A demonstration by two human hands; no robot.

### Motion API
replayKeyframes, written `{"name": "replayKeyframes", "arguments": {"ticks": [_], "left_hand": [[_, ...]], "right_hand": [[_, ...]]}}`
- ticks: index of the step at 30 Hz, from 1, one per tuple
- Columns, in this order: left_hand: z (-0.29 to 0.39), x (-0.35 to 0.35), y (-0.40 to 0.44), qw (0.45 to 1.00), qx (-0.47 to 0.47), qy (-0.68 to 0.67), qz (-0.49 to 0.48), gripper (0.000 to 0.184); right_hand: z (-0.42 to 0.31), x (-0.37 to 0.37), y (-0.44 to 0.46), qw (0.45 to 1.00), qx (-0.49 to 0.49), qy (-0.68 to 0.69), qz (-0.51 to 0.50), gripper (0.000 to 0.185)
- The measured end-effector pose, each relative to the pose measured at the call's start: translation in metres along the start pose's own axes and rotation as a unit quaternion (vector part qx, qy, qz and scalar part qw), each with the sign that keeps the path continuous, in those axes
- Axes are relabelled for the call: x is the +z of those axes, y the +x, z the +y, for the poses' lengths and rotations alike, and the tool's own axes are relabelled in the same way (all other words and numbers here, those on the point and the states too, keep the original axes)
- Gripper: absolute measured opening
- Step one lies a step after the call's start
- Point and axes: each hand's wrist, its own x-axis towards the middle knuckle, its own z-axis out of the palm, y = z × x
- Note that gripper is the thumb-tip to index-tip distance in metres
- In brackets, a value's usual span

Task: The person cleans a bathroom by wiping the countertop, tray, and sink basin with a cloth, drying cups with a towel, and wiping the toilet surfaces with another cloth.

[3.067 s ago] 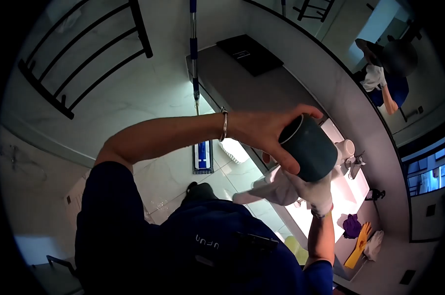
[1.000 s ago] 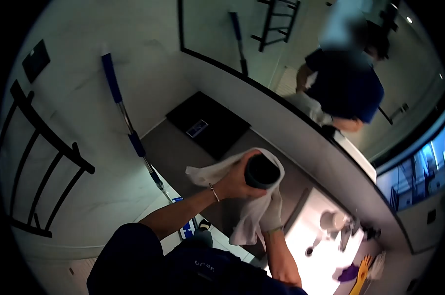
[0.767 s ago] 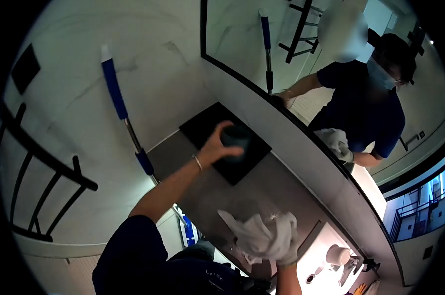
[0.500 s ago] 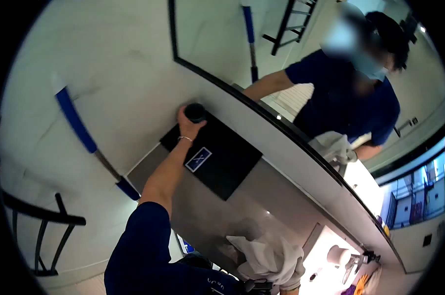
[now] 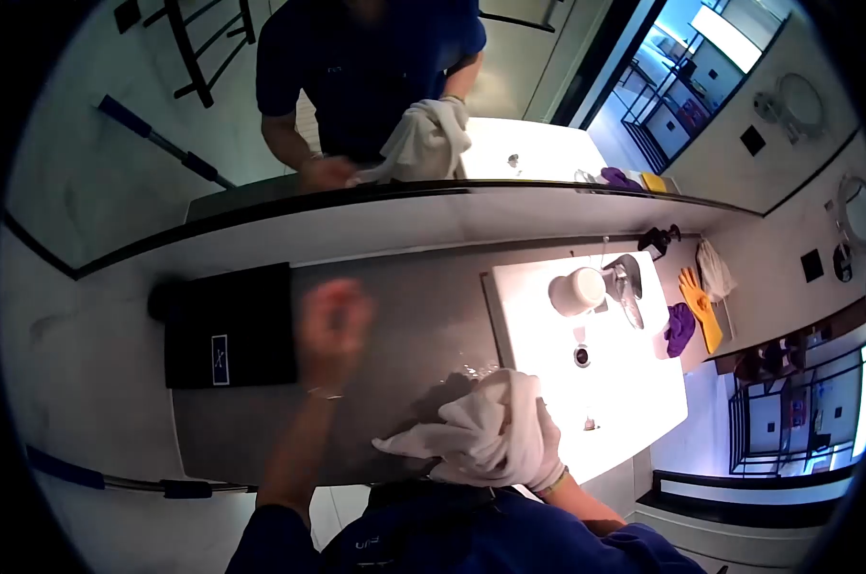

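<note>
Above the grey counter [image 5: 394, 316], just right of the black mat [image 5: 261, 325], is my left hand [image 5: 335, 325], blurred by motion, with no cup in it. A dark cup [image 5: 168, 298] stands at the mat's far left corner, dim against the wall. My right hand [image 5: 548, 445] grips a bunched white cloth [image 5: 481, 430] over the counter's front edge, beside the white sink [image 5: 634, 392]. The cloth covers most of its fingers. A light-coloured cup [image 5: 578, 291] is by the tap [image 5: 627, 287].
A yellow glove [image 5: 701, 311], a purple cloth [image 5: 679, 328] and a pale cloth [image 5: 714, 271] lie right of the sink, near a black dispenser [image 5: 658, 241]. A long mirror [image 5: 519, 96] runs behind the counter. A blue-handled pole [image 5: 65, 467] is at the lower left.
My left hand has let go of the dark cup at the mat's corner and moved back to the right. The view has turned towards the sink. My right hand still holds the white cloth.
</note>
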Motion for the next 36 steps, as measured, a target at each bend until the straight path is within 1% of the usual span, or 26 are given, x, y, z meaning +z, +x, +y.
{"name": "replayKeyframes", "arguments": {"ticks": [1, 2, 3, 4, 6, 7, 9, 13, 16, 18, 19, 20, 21, 22, 24, 25, 26, 27, 28, 29, 30, 32, 33, 34, 35, 36], "left_hand": [[0.028, 0.05, 0.005, 0.989, -0.005, -0.049, -0.142, 0.039], [0.043, 0.09, 0.017, 0.96, 0.019, 0.054, -0.275, 0.051], [0.058, 0.136, 0.016, 0.943, 0.009, 0.069, -0.327, 0.056], [0.044, 0.185, 0.013, 0.928, 0.094, 0.092, -0.35, 0.07], [0.063, 0.255, 0.012, 0.874, 0.08, 0.217, -0.429, 0.089], [0.066, 0.281, 0.005, 0.875, 0.084, 0.22, -0.423, 0.089], [0.07, 0.322, 0.005, 0.797, 0.051, 0.343, -0.495, 0.099], [0.06, 0.352, 0.0, 0.803, 0.032, 0.371, -0.465, 0.077], [0.066, 0.334, -0.004, 0.775, 0.044, 0.391, -0.494, 0.078], [0.08, 0.304, -0.009, 0.76, 0.058, 0.359, -0.539, 0.08], [0.092, 0.283, -0.016, 0.774, 0.075, 0.354, -0.52, 0.08], [0.088, 0.261, -0.02, 0.781, 0.059, 0.366, -0.502, 0.08], [0.083, 0.236, -0.026, 0.877, -0.002, 0.2, -0.436, 0.077], [0.078, 0.213, -0.034, 0.935, -0.054, 0.025, -0.349, 0.075], [0.09, 0.163, -0.047, 0.943, -0.242, -0.093, -0.209, 0.069], [0.096, 0.136, -0.053, 0.924, -0.324, -0.141, -0.147, 0.065], [0.091, 0.111, -0.061, 0.901, -0.332, -0.236, -0.148, 0.061], [0.087, 0.089, -0.07, 0.871, -0.334, -0.329, -0.147, 0.056], [0.104, 0.072, -0.081, 0.875, -0.331, -0.326, -0.136, 0.056], [0.138, 0.058, -0.097, 0.841, -0.373, -0.373, -0.118, 0.052], [0.161, 0.05, -0.11, 0.801, -0.412, -0.422, -0.101, 0.048], [0.172, 0.046, -0.127, 0.82, -0.378, -0.411, -0.125, 0.046], [0.168, 0.042, -0.131, 0.825, -0.354, -0.428, -0.101, 0.056], [0.176, 0.037, -0.127, 0.829, -0.344, -0.429, -0.104, 0.056], [0.193, 0.031, -0.123, 0.906, -0.261, -0.31, -0.12, 0.064], [0.205, 0.026, -0.124, 0.957, -0.179, -0.187, -0.13, 0.072]], "right_hand": [[0.003, -0.01, -0.006, 0.988, 0.038, 0.152, -0.004, 0.057], [0.006, -0.017, -0.01, 0.951, 0.077, 0.301, -0.007, 0.056], [0.005, -0.025, -0.013, 0.947, 0.067, 0.315, -0.021, 0.058], [0.002, -0.03, -0.017, 0.947, 0.061, 0.315, -0.027, 0.058], [-0.005, -0.041, -0.026, 0.947, 0.034, 0.318, -0.018, 0.059], [-0.007, -0.048, -0.032, 0.941, 0.059, 0.332, -0.009, 0.059], [-0.015, -0.051, -0.045, 0.954, 0.055, 0.295, 0.001, 0.058], [-0.031, -0.073, -0.063, 0.953, 0.062, 0.291, -0.054, 0.055], [-0.038, -0.092, -0.068, 0.956, 0.049, 0.268, -0.107, 0.052], [-0.043, -0.097, -0.071, 0.994, -0.01, 0.028, -0.107, 0.049], [-0.046, -0.094, -0.069, 0.991, 0.002, 0.026, -0.131, 0.049], [-0.051, -0.088, -0.068, 0.993, -0.047, -0.008, -0.108, 0.045], [-0.055, -0.082, -0.067, 0.991, -0.095, -0.04, -0.082, 0.042], [-0.065, -0.082, -0.065, 0.951, -0.185, -0.222, -0.109, 0.036], [-0.085, -0.064, -0.05, 0.907, -0.142, 0.018, -0.397, 0.029], [-0.099, -0.063, -0.061, 0.93, -0.078, -0.205, -0.295, 0.027], [-0.115, -0.05, -0.058, 0.926, -0.075, -0.205, -0.307, 0.027], [-0.132, -0.03, -0.047, 0.789, -0.304, -0.404, -0.35, 0.027], [-0.14, -0.016, -0.039, 0.564, -0.504, -0.552, -0.351, 0.03], [-0.127, -0.021, -0.023, 0.667, -0.323, -0.579, -0.34, 0.04], [-0.101, -0.044, 0.015, 0.835, 0.045, -0.391, -0.384, 0.056], [-0.066, -0.04, 0.043, 0.731, -0.271, -0.467, -0.417, 0.062], [-0.073, -0.018, 0.035, 0.725, -0.274, -0.471, -0.42, 0.062], [-0.089, 0.02, 0.019, 0.707, -0.372, -0.52, -0.304, 0.059], [-0.097, 0.044, 0.012, 0.673, -0.46, -0.551, -0.176, 0.056], [-0.079, 0.04, 0.025, 0.673, -0.461, -0.553, -0.172, 0.056]]}}
